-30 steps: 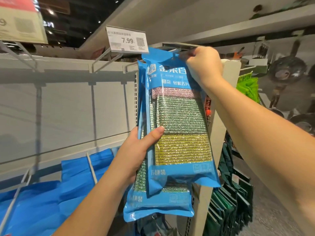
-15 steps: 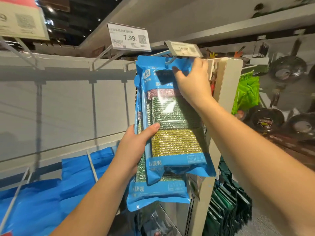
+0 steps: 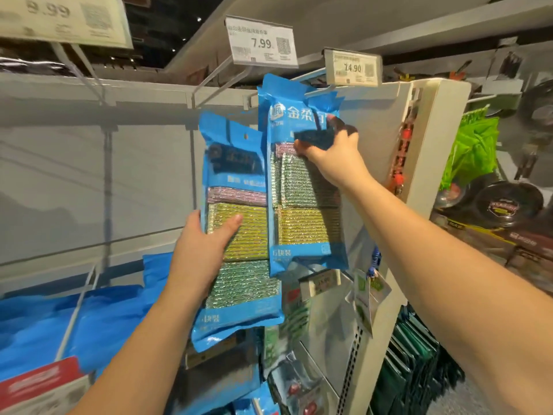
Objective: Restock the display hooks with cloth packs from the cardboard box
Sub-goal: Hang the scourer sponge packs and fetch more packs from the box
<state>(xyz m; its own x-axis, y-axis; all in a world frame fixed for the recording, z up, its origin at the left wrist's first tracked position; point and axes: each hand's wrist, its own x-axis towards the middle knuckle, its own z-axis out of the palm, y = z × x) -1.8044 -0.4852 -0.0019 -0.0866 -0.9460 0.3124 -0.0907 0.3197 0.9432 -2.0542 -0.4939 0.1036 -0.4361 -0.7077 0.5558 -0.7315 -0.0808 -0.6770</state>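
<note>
My fingers on the left hand (image 3: 201, 253) wrap the left edge of a blue cloth pack (image 3: 236, 235) — thumb lying across its clear front over the gold cloth, the other fingers hidden behind it — so that pack is held upright, free of any hook, its punched hole showing near the top. My right hand (image 3: 330, 151) reaches up at about one o'clock from the left; its fingers curl over the face of a second cloth pack (image 3: 305, 211), pinching it just under the printed header. I cannot tell exactly how tightly, as the fingertips are blurred.

That second pack hangs higher, its top edge up against the display hook (image 3: 314, 74) under the 14.90 price tag (image 3: 352, 68); its left edge overlaps the right edge of the pack in my left hand. Both packs show pink, green and gold cloths behind the clear window.

At seven o'clock, low and near, lie folded blue bags (image 3: 89, 319) with a red-and-white sign (image 3: 39, 381) in front. At five o'clock, dark green goods (image 3: 413, 354) stand in a row by the white end post (image 3: 431, 151).

Farther off, at eleven o'clock, a bare hook carries the 7.99 price tag (image 3: 261, 43), with a 9.99 tag (image 3: 62, 19) at ten o'clock. At three o'clock, well apart, sit dark pans (image 3: 505, 205) and a bright green bag (image 3: 475, 145).
</note>
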